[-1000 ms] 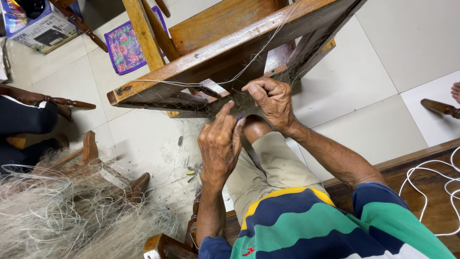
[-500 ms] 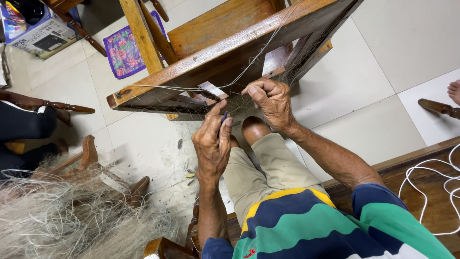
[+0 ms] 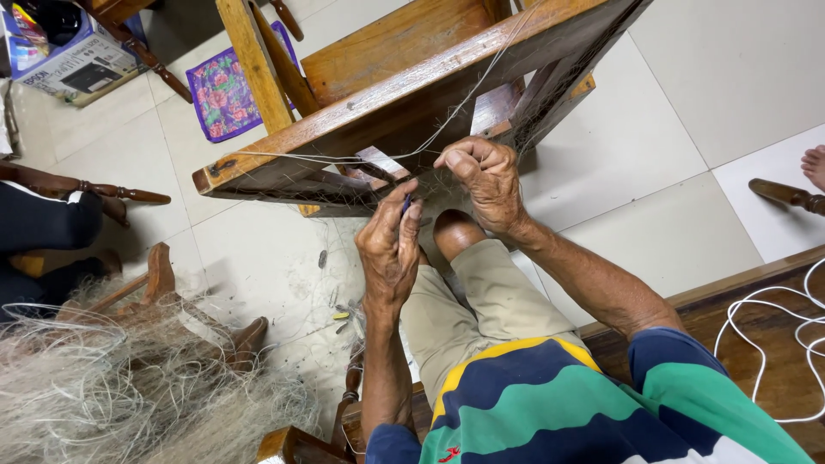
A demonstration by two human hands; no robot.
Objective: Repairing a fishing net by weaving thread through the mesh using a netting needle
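Far left: a heap of pale tangled fibre (image 3: 103,387) lies on the tiled floor (image 3: 705,129), with dark turned wooden legs beside it.
Upper left: a cardboard box (image 3: 60,60) and a flowered purple cloth (image 3: 223,94) sit on the floor.
Centre: a wooden frame (image 3: 387,103) stands tilted on the floor, with thin pale strands (image 3: 447,120) strung across its lower edge.
Left hand (image 3: 391,249): raised just under the frame's lower edge, fingers drawn narrow, thumb and fingertips pinching a small dark blue tool (image 3: 406,204); only the tool's tip shows, so its kind cannot be told.
Right hand (image 3: 485,180): just beside the left hand, fingers curled shut, gripping strands at the frame's lower edge.
Strand location: stretched along the frame's underside, between the two hands and running up to the right.
Below the hands: the person's knee in tan shorts (image 3: 481,301), and a striped shirt in blue, green and yellow.
Far right: a white cord (image 3: 765,318) loops over a dark wooden board; another person's toes show at the edge.
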